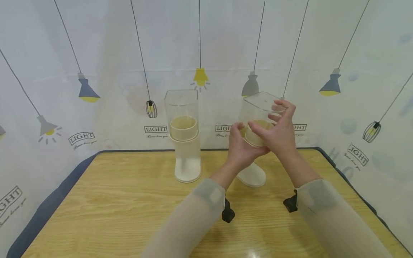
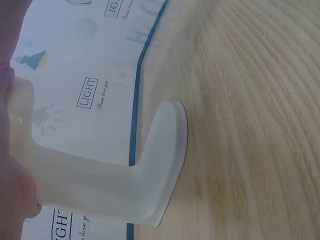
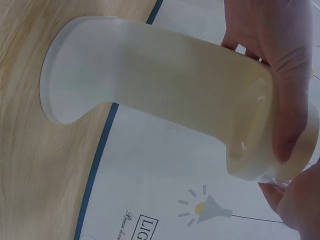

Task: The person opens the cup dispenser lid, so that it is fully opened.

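Observation:
My left hand (image 1: 243,150) grips the right one of two clear-topped white dispensers around the cream ring near its top. My right hand (image 1: 280,130) holds the same ring from the other side, fingers curled up along the clear square container (image 1: 262,100). This dispenser (image 3: 170,77) leans, and its rounded white foot (image 2: 167,150) is close over the tabletop. The hands hide part of the ring and the column. A second dispenser (image 1: 187,154) of the same shape stands upright to the left, with its own clear container (image 1: 181,102).
Both dispensers are toward the back of a wood-grain table (image 1: 129,204) with a dark blue edge (image 1: 64,182). A pale wall sheet (image 1: 226,43) printed with hanging lamps surrounds the table. Black wrist devices (image 1: 227,212) hang under both sleeves.

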`<move>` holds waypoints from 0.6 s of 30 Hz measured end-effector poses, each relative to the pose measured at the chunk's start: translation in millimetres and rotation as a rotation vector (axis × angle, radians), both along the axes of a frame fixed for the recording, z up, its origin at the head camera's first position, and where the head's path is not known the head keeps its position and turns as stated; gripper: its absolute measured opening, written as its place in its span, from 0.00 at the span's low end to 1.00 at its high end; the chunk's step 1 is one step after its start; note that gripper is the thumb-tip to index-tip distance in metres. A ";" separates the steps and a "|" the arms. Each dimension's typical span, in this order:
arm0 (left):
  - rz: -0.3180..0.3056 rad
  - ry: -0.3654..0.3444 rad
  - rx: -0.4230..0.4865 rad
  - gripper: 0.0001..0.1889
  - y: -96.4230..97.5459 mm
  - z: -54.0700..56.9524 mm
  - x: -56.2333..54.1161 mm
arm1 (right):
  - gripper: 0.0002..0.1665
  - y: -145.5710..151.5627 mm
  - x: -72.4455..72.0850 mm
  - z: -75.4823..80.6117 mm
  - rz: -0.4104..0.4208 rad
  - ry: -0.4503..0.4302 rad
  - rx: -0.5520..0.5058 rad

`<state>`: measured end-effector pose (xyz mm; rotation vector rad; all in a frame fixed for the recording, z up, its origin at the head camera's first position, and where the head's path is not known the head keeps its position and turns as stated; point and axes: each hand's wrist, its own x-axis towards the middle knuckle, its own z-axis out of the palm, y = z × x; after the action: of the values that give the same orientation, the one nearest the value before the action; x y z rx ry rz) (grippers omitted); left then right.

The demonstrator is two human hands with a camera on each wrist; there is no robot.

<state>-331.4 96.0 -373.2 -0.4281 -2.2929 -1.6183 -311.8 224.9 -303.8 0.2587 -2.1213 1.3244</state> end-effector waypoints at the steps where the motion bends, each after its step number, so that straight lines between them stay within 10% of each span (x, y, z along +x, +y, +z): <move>1: 0.004 0.002 -0.008 0.63 -0.2 0.4 -0.3 | 0.56 -0.8 -0.7 -0.5 -0.005 0.009 -0.001; 18: -0.014 0.043 -0.049 0.60 -5.0 -0.4 -7.1 | 0.52 -11.4 0.6 6.3 -0.011 -0.017 -0.085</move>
<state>-338.5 91.0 -373.6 -0.4869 -2.3071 -1.5473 -311.2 213.5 -297.5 0.2015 -2.0717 1.4112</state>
